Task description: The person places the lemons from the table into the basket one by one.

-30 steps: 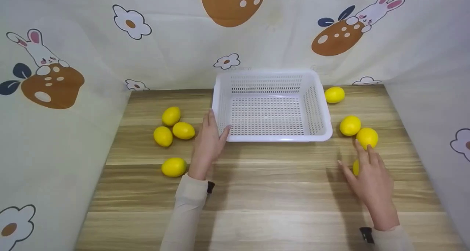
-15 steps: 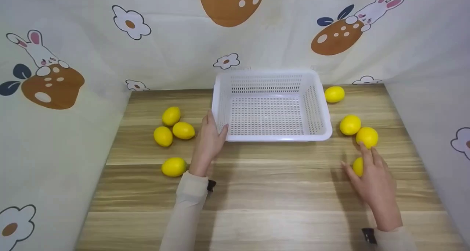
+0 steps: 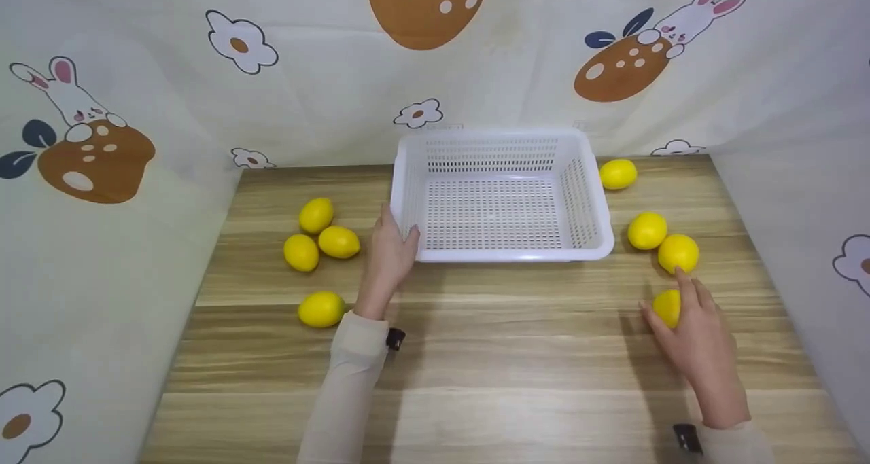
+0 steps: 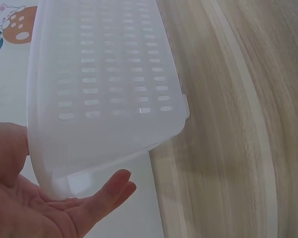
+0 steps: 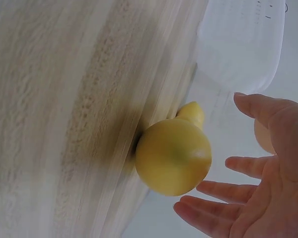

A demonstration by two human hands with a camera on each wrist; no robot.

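My left hand (image 3: 391, 253) holds the near left corner of a white plastic basket (image 3: 503, 255), its thumb at the rim and its fingers along the outer side. In the left wrist view the basket's slotted wall (image 4: 109, 134) rises beside that hand (image 4: 54, 210). Over on the right, my right hand (image 3: 703, 338) reaches over a yellow lemon (image 3: 665, 309), which it partly covers. From the right wrist, the fingers and thumb are spread around the lemon (image 5: 174, 158) without closing on it. Two lemons touching each other (image 3: 678, 254) lie just beyond the fingertips.
Another lemon (image 3: 618, 174) sits against the basket's right side. Left of the basket, three lemons (image 3: 339, 242) form a cluster, with one more (image 3: 322, 309) nearer me. A printed cloth (image 3: 326, 97) surrounds the wooden tabletop (image 3: 489, 362) at the back and sides.
My right hand has drifted slightly right and toward me, uncovering more of the near lemon. The left hand has shifted a little at the basket corner; basket and lemons stay put.
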